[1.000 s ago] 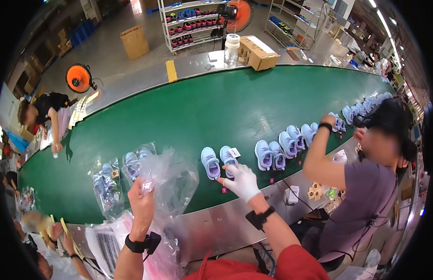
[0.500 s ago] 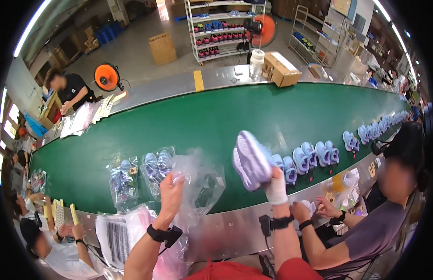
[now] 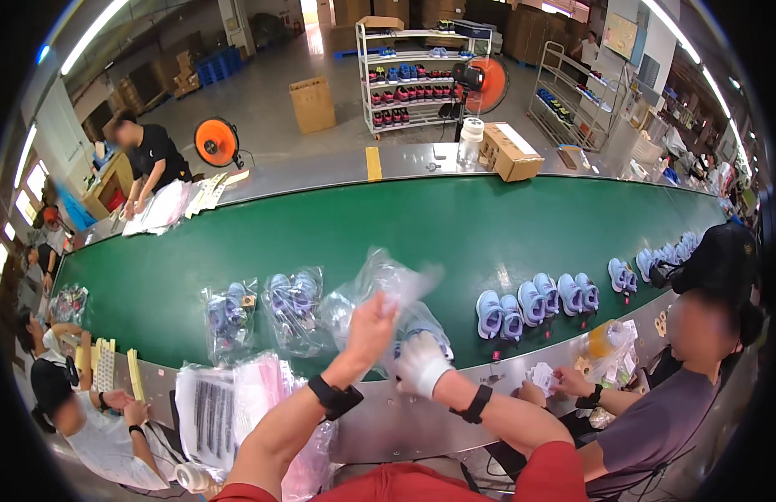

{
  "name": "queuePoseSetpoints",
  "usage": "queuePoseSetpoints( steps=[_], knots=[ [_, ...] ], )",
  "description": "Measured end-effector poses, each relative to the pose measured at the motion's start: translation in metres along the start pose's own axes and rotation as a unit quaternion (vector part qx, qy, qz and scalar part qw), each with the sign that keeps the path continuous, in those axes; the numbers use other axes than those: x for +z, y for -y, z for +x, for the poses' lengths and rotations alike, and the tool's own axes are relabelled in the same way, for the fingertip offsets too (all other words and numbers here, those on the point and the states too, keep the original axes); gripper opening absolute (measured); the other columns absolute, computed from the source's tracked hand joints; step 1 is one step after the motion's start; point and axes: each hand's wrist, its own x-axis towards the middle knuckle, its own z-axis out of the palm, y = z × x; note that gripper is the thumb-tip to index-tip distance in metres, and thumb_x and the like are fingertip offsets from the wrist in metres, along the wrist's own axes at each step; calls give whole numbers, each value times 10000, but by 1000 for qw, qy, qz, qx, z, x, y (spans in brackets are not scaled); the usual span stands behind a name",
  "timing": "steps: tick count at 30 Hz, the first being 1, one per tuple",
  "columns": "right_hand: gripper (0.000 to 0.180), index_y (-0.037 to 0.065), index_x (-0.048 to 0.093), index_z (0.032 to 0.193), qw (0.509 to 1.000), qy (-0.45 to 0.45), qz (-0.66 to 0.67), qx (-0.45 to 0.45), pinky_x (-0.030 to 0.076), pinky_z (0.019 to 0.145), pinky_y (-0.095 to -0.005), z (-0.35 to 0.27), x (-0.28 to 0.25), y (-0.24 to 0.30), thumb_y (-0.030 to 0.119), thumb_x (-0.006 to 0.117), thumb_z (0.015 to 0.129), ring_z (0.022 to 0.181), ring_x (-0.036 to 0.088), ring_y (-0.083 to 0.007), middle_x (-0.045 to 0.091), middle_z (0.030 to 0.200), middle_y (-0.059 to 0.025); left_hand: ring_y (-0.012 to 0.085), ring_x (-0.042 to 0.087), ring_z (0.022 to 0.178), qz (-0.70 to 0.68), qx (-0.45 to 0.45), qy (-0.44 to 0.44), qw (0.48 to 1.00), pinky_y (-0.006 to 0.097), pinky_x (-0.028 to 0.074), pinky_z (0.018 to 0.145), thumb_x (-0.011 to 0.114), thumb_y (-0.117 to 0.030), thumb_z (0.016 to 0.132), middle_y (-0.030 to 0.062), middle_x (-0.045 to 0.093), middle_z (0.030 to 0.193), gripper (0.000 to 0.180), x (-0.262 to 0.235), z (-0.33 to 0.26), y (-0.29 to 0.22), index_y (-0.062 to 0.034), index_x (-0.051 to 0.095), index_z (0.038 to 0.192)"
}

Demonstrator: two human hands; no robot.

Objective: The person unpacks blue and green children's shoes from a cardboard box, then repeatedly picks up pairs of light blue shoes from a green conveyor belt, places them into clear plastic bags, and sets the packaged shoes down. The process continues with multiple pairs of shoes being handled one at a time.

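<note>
My bare left hand [image 3: 371, 328] is closed on the edge of a clear plastic bag [image 3: 386, 274], held up above the green conveyor belt [image 3: 388, 213]. My right hand [image 3: 423, 366], in a white glove, grips light blue sneakers [image 3: 427, 321] at the bag's mouth; clear film lies partly over them. The fingers and much of the shoes are hidden. To the left, a bagged pair of sneakers [image 3: 293, 294] and another bagged pair [image 3: 227, 311] lie on the belt. Unbagged light blue sneakers [image 3: 534, 301] stand in pairs to the right.
Stacked plastic bags [image 3: 254, 397] lie on the metal edge at my left. A co-worker [image 3: 655, 402] sits close at my right, another [image 3: 91, 418] at my left. Across the belt are a cardboard box [image 3: 511, 151] and a person [image 3: 153, 163] handling bags.
My right hand has brought the sneakers down and left, to the bag. My left hand has moved right with the bag, which is now around part of the shoes.
</note>
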Motion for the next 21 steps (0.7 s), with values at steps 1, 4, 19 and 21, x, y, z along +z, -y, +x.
queuePoseSetpoints(
  steps=[1, 4, 19, 21],
  knots=[
    [364, 87, 648, 1003, 999, 3, -30, -10, 401, 889, -452, -1, 1, 5, 378, 562, 802, 989, 587, -257, 647, 1004, -88, 245, 584, 612, 3, 11, 38, 999, 371, 455, 561, 526, -70, 810, 196, 587, 699, 112, 4, 4, -8, -28, 565, 907],
    [219, 88, 632, 995, 762, -165, 608, -149, 453, 750, -396, 24, 109, 10, 189, 546, 820, 808, 616, -257, 648, 849, -144, 193, 574, 595, 61, 60, 208, 974, 358, 453, 555, 521, -99, 834, 165, 562, 639, 112, 35, -12, -34, -15, 580, 877],
    [229, 48, 656, 861, 912, -281, 289, 81, 501, 712, -379, 169, 47, 37, 220, 522, 790, 734, 629, -267, 665, 821, -136, 130, 568, 690, 99, 4, 118, 988, 294, 454, 592, 657, -132, 764, 38, 619, 778, 203, -68, -34, -14, -9, 612, 919],
    [242, 41, 656, 838, 918, -342, 196, 43, 509, 703, -386, 190, 65, 50, 234, 519, 787, 704, 631, -275, 666, 807, -132, 77, 536, 676, 44, -76, 72, 994, 255, 427, 587, 605, -105, 833, 9, 602, 754, 136, -90, -20, 7, -10, 590, 929]
  ],
)
